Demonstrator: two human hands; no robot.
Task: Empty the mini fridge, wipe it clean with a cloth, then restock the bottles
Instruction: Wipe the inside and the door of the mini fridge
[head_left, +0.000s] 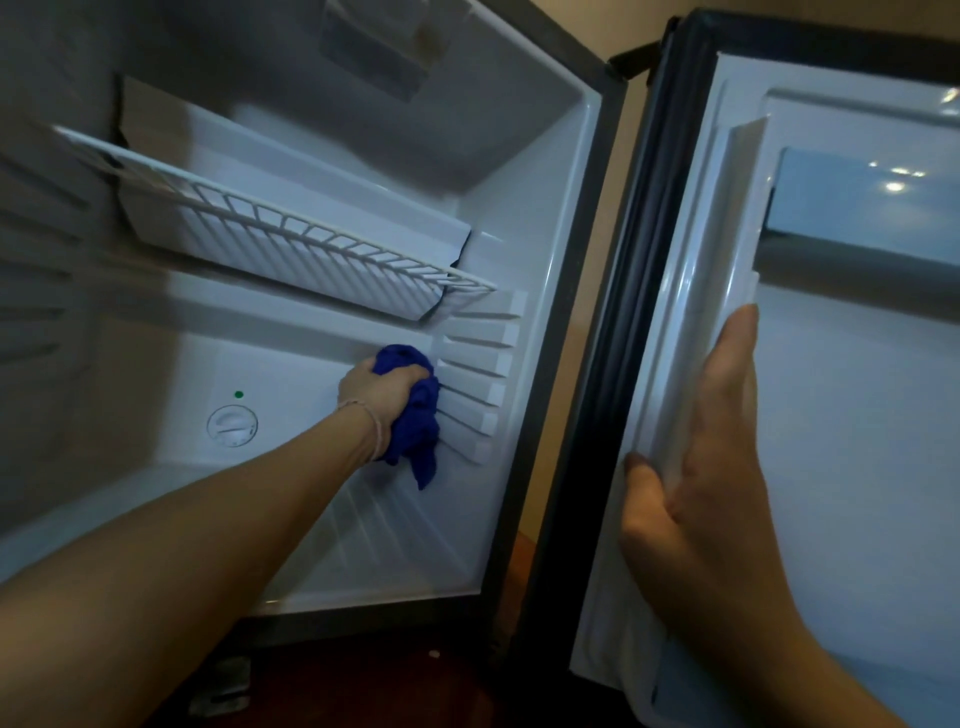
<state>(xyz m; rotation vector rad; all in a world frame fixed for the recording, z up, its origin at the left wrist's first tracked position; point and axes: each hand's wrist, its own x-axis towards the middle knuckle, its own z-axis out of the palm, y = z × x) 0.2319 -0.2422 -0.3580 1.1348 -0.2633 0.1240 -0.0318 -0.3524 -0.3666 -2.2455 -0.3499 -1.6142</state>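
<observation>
Fridge (540, 218): one shelf (291, 228), one cloth (421, 415).

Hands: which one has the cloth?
The left hand, inside the fridge, grips the blue cloth. The right hand holds the door edge.

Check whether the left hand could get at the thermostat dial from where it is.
Probably yes: the left hand grips the blue cloth just beside the dial, with bare wall between.

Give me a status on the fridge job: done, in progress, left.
Done: the fridge shows no bottles; its wire shelf is bare. In hand: the left hand presses a blue cloth against the back corner while the right hand holds the door. Left: finishing the wipe, then restocking.
</observation>
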